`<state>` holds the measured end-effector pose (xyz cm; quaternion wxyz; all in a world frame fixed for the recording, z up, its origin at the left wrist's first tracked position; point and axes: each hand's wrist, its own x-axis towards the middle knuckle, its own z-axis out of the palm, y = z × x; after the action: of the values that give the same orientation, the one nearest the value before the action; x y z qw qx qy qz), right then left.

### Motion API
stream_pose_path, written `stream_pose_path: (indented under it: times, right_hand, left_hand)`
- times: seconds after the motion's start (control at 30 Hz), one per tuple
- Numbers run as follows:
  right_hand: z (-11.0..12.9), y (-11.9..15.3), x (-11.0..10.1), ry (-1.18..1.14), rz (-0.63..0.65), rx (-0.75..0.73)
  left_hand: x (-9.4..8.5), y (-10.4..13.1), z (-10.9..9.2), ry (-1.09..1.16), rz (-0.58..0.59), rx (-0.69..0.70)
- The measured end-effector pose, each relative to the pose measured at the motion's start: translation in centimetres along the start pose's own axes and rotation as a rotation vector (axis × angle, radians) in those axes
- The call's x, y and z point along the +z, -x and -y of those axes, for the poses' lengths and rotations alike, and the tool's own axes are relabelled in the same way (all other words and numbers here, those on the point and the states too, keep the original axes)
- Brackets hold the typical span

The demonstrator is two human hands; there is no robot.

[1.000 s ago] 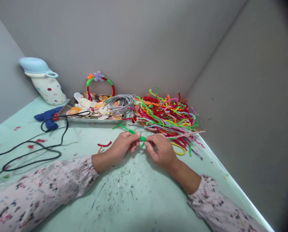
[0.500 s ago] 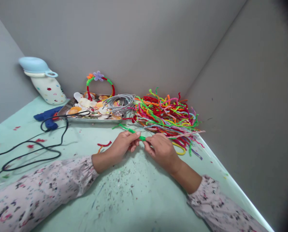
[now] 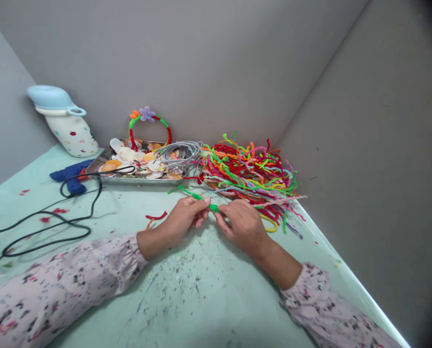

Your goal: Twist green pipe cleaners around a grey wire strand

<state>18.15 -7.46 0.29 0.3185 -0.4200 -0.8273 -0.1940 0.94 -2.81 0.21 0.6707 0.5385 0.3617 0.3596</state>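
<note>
Between my two hands runs a green pipe cleaner (image 3: 213,207), thick and wound-looking in the middle, with a thinner loose end trailing up and left past my left thumb. My left hand (image 3: 186,215) is closed, pinching it between thumb and fingers. On its other end my right hand (image 3: 243,224) is closed too, fingertips pressed together. The part inside each grip is hidden. Just behind my right hand lies a big heap of coloured pipe cleaners (image 3: 248,169). A short red piece (image 3: 157,216) rests beside my left wrist.
A metal tray (image 3: 143,181) of shells stands at the back, with a coil of grey wire (image 3: 181,153) and a flower-trimmed pipe-cleaner hoop (image 3: 170,135). Leftward are a blue glue gun (image 3: 71,174), its black cord (image 3: 65,221) and a white bottle (image 3: 73,133). Grey walls enclose the table.
Almost nothing differs. Both hands keep their grip on the green pipe cleaner in the same place, and the view has shifted very slightly.
</note>
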Motion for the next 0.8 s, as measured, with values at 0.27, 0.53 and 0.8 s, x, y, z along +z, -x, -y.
stream_pose_path:
  times: [0.27, 0.53, 0.8]
  right_hand:
    - [-0.20, -0.11, 0.02, 0.058, -0.026, -0.030]
    - [-0.21, -0.15, 0.19, 0.036, -0.070, -0.026]
    - [-0.08, 0.31, 0.42, -0.324, -0.033, 0.242]
  left_hand:
    - [0.09, 0.09, -0.16, -0.013, 0.000, -0.005]
    - [0.09, 0.07, 0.03, -0.011, 0.008, 0.000]
    - [0.06, 0.07, -0.16, 0.068, 0.007, -0.009]
